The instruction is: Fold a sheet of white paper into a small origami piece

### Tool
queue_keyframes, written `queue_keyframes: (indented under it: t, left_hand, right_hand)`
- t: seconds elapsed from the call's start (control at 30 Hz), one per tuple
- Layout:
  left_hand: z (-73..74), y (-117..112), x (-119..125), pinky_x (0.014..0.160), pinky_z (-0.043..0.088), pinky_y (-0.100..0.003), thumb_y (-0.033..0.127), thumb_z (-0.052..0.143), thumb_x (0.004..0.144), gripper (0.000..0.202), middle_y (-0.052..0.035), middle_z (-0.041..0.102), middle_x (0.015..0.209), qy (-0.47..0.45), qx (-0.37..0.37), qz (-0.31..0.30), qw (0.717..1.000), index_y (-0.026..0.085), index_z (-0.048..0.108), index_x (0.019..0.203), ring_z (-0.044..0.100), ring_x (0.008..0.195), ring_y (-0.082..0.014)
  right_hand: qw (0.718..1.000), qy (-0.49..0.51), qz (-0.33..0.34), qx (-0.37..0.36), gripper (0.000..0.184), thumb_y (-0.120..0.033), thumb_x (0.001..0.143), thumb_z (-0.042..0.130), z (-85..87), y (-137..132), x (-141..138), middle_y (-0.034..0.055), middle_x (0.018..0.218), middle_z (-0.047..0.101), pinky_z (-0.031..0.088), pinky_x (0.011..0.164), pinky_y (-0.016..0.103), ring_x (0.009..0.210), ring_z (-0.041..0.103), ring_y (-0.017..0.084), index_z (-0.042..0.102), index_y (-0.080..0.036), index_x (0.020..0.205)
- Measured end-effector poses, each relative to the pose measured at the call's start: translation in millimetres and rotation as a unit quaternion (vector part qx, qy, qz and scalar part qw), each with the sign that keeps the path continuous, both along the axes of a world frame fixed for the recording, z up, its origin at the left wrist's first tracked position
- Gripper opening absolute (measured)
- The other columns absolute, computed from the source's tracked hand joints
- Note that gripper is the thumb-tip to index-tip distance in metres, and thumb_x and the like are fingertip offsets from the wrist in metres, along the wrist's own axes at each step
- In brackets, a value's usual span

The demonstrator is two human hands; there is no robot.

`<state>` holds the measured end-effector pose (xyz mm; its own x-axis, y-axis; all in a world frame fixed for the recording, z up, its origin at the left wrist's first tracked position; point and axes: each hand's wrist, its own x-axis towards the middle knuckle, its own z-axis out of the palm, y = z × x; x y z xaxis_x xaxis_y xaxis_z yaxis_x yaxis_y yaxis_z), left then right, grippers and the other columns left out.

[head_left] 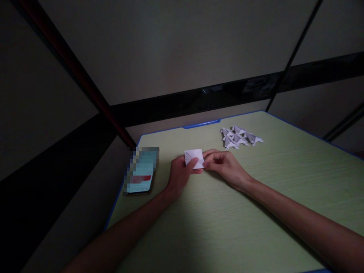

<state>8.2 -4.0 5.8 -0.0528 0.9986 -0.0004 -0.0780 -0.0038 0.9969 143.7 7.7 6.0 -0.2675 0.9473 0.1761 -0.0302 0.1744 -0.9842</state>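
A small white folded paper square (193, 157) is held just above the green table (216, 227). My left hand (180, 175) grips its left lower edge, thumb pressed on the front. My right hand (224, 167) pinches its right edge with fingertips together. Both hands are closed on the paper, near the table's middle.
A pile of several folded white paper figures (239, 137) lies at the far side of the table, right of centre. A phone (141, 171) with a lit screen lies near the left edge. The table has a blue rim (201, 123); dark walls surround it.
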Motion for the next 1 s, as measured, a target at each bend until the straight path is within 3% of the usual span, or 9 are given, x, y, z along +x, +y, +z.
queue_keyframes:
  t: [0.27,0.5,0.67,0.87,1.0]
  left_hand:
    - [-0.6,-0.8,-0.8,0.049,0.050,-0.021,0.025,0.063,0.060,0.021,-0.0037,0.065,0.062,0.004,0.006,-0.006,1.000,0.007,0.063,0.071,0.057,0.051,-0.0105]
    - [-0.3,1.9,0.2,0.055,0.051,-0.021,0.023,0.064,0.059,0.023,-0.0048,0.066,0.071,-0.005,-0.023,-0.028,0.999,0.008,0.064,0.076,0.058,0.057,-0.0101]
    - [-2.3,3.2,-1.8,0.050,0.048,-0.019,0.023,0.064,0.059,0.020,-0.0026,0.064,0.062,0.020,-0.030,-0.037,0.999,0.009,0.064,0.073,0.055,0.049,-0.0077]
    - [-5.2,2.9,-5.8,0.045,0.044,-0.016,0.026,0.063,0.062,0.021,-0.0027,0.061,0.055,0.013,0.007,-0.035,0.999,0.007,0.063,0.071,0.053,0.046,-0.0074]
    - [-7.1,3.6,-5.6,0.048,0.045,-0.017,0.026,0.063,0.062,0.022,-0.0045,0.064,0.063,-0.003,0.009,-0.030,1.000,0.008,0.063,0.073,0.054,0.049,-0.0078]
  right_hand:
    - [1.000,-0.017,-0.010,0.018,0.009,-0.015,0.059,0.059,2.7,-2.3,-0.7,0.0044,0.085,0.053,0.038,0.070,0.028,0.073,0.050,0.012,0.058,-0.014,0.050]
    - [0.999,-0.028,-0.017,0.021,0.009,-0.014,0.059,0.059,2.9,0.3,1.8,0.0045,0.082,0.053,0.038,0.072,0.029,0.074,0.050,0.012,0.058,-0.014,0.050]
    - [0.999,-0.037,-0.009,0.022,0.008,-0.017,0.058,0.061,3.2,0.9,1.3,0.0045,0.082,0.053,0.039,0.069,0.028,0.073,0.050,0.012,0.058,-0.013,0.051]
    - [0.991,0.083,0.029,-0.098,0.013,-0.024,0.057,0.065,2.1,0.1,-1.0,-0.0003,0.066,0.057,0.040,0.064,0.026,0.060,0.051,0.008,0.057,-0.014,0.057]
    - [0.982,0.107,0.038,-0.150,0.017,-0.026,0.058,0.066,2.3,-0.4,-1.1,-0.0012,0.058,0.057,0.042,0.058,0.024,0.056,0.053,0.008,0.054,-0.014,0.060]
